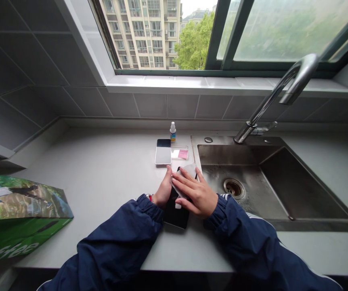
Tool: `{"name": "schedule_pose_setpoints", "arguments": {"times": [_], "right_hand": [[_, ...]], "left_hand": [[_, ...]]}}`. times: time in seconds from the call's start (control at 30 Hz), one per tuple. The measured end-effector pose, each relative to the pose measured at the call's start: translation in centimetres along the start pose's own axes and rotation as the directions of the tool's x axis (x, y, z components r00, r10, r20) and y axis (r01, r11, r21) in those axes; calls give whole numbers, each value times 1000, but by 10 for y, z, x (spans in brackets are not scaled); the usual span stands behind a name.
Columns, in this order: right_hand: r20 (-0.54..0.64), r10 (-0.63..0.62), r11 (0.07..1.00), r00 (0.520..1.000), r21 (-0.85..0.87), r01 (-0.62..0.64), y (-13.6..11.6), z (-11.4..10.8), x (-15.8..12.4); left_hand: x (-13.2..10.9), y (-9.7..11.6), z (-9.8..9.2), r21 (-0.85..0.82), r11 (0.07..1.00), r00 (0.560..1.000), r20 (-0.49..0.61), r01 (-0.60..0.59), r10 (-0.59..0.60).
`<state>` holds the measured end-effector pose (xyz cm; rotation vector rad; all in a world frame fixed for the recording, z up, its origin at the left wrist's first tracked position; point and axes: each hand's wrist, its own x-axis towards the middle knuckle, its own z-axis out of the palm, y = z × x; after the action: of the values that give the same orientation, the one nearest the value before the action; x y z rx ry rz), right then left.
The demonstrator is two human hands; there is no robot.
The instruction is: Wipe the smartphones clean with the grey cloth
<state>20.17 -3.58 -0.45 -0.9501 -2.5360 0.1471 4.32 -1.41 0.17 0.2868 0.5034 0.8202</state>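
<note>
A black tablet or large phone [176, 216] lies on the white counter, its dark glass facing up. My right hand [196, 194] presses a light grey cloth [189, 169] with a jagged edge onto the dark screen, its fingers stretched over the cloth. My left hand [163, 190] is at the device's left edge, thumb pointing up and away; its other fingers are mostly hidden. Beyond the hands lie a white-edged phone [163, 152] and a clear case [175, 153] with a pink piece [183, 154] in it. A small white-capped bottle [173, 132] stands behind them.
To the right is a steel sink [271, 190] with a drain [233, 188] and a tall chrome faucet [267, 101]. A green printed bag [25, 218] stands at the left. The window sill [204, 84] runs along the back.
</note>
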Motion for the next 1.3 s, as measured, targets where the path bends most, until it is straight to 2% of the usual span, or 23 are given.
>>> {"name": "schedule_pose_setpoints", "arguments": {"times": [0.13, 0.23, 0.4, 0.5, 0.67, 0.8, 0.93, 1.07, 1.2, 1.3], "right_hand": [[-26, 102, 993, 994, -64, -104, 8, 1, 0], [-33, 127, 989, 991, -68, -129, 8, 3, 0], [20, 9, 1000, 1000, 30, -10, -4, 2, 0], [48, -64, 993, 997, 103, 59, -10, -5, 1], [20, -178, 971, 984, 168, 172, -19, -16, 3], [2, -206, 961, 979, 187, 202, -25, -18, 3], [34, -145, 979, 989, 148, 139, -22, -12, 2], [34, -6, 999, 999, 44, 4, -8, -6, -1], [21, 116, 991, 993, -71, -114, 7, -4, -1], [10, 148, 985, 989, -91, -147, 5, -4, -1]], "left_hand": [[0, 1, -1, 74, 995, 997, 27, 73, -75], [2, 2, -8, 102, 992, 996, 38, 79, -83], [4, 4, -17, 14, 999, 997, 68, 33, -34], [5, 6, -22, -8, 1000, 999, 42, 13, -13], [5, 13, -27, -12, 1000, 1000, -7, 28, -28], [4, 16, -27, -12, 999, 997, -73, 33, -34], [4, 14, -22, -15, 1000, 998, -53, 22, -23], [3, 10, -19, -12, 1000, 1000, 30, -5, 5], [3, 8, -19, -1, 999, 996, 87, 33, -32], [4, 7, -20, 0, 1000, 993, 116, 13, -13]]}}
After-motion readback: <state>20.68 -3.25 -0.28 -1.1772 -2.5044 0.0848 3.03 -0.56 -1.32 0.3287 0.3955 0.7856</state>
